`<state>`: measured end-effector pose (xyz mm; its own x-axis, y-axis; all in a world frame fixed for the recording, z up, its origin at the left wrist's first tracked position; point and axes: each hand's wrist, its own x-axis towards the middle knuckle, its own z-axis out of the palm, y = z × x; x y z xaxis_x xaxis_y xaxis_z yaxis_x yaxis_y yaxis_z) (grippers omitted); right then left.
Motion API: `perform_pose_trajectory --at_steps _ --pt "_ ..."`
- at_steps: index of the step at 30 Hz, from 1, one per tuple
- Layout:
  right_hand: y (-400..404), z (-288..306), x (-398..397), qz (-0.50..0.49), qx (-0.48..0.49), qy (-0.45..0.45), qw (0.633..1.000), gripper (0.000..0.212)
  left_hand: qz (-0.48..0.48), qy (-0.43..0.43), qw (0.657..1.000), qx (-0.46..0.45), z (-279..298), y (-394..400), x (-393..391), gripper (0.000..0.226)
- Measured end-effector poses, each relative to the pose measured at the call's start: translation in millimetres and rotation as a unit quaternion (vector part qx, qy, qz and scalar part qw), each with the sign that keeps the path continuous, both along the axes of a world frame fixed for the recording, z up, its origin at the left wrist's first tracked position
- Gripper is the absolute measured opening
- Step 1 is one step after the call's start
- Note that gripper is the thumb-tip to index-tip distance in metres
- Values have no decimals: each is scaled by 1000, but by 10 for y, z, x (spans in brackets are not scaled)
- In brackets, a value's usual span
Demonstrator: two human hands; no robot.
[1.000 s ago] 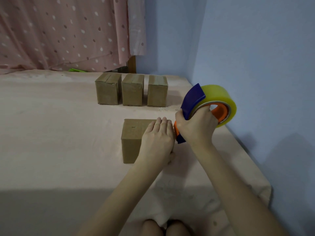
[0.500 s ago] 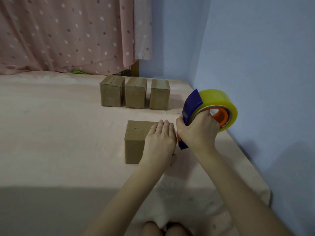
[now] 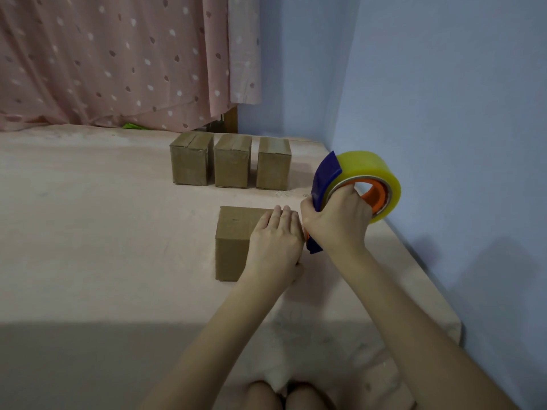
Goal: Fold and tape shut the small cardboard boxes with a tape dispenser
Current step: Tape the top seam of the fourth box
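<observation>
1. Our left hand (image 3: 276,241) lies flat on the right part of the near box (image 3: 233,241), fingers straight and together, pressing its top
2. Our right hand (image 3: 336,221) grips the dispenser (image 3: 355,187), fingers curled through its orange core, just right of the box
3. The dispenser's blue blade guard sits beside the box's right edge, touching our left fingertips or nearly so; we cannot tell which
4. The box stands on the pink sheet (image 3: 103,247)
5. Three boxes (image 3: 232,164) stand in a row behind, near the curtain (image 3: 118,60)
</observation>
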<state>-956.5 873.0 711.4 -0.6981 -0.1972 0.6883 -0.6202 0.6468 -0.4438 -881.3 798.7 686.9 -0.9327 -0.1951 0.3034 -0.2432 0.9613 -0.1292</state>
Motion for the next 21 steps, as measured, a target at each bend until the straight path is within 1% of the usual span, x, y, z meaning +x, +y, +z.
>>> perform_pose_trajectory --at_steps 6,10,13,15,16,18,19,21 --pt "-93 2 -7 15 -15 33 999 41 -3 12 1000 15 0 -12 24 77" --pt "-27 17 3 14 17 39 999 43 2 14 1000 13 9 1 13 75" --pt "-96 41 0 24 25 56 998 37 -1 6 1000 25 28 4 58 72" --pt "-82 -32 -92 26 60 56 996 30 -5 38 999 15 10 37 92 71" --pt "-52 -92 -104 28 37 17 999 28 2 55 998 22 12 38 108 70" --pt "33 -170 -132 27 -89 -49 994 26 6 56 998 29 3 18 67 70" --pt "88 -180 -151 32 -136 -45 989 26 1 50 998 27 -42 2 32 71" --pt "186 -118 -187 53 -161 -35 985 27 11 29 999 44 -60 -31 -10 73"
